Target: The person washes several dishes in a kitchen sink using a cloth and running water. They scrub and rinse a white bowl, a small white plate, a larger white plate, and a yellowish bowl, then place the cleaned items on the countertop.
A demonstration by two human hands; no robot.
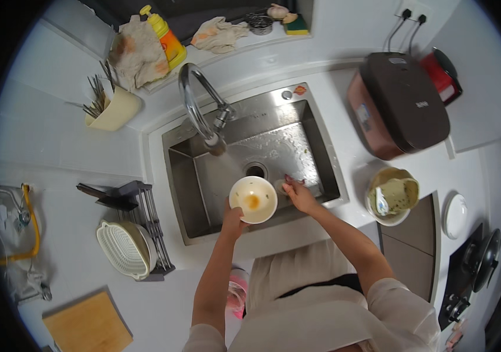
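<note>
My left hand (234, 219) grips the near left side of a white bowl (266, 205), its thumb over the rim. The bowl is tilted toward me above the near part of the stainless steel sink (250, 141). An orange-brown stain and a few small scraps mark its inside. To the right of the bowl, my right hand (300, 196) is over the sink with its fingers closed together. Something small, pale and reddish shows at the fingertips, too indistinct to name. Behind the bowl lies the dark drain (255, 170). A chrome faucet (203, 111) arches over the sink's left side.
Right of the sink stand a brown rice cooker (406, 102) and a container with food scraps (396, 196). Left are a knife rack (151, 217), white colander (124, 246) and utensil holder (114, 110). A yellow pump bottle (165, 38) and cloths (218, 35) occupy the sill.
</note>
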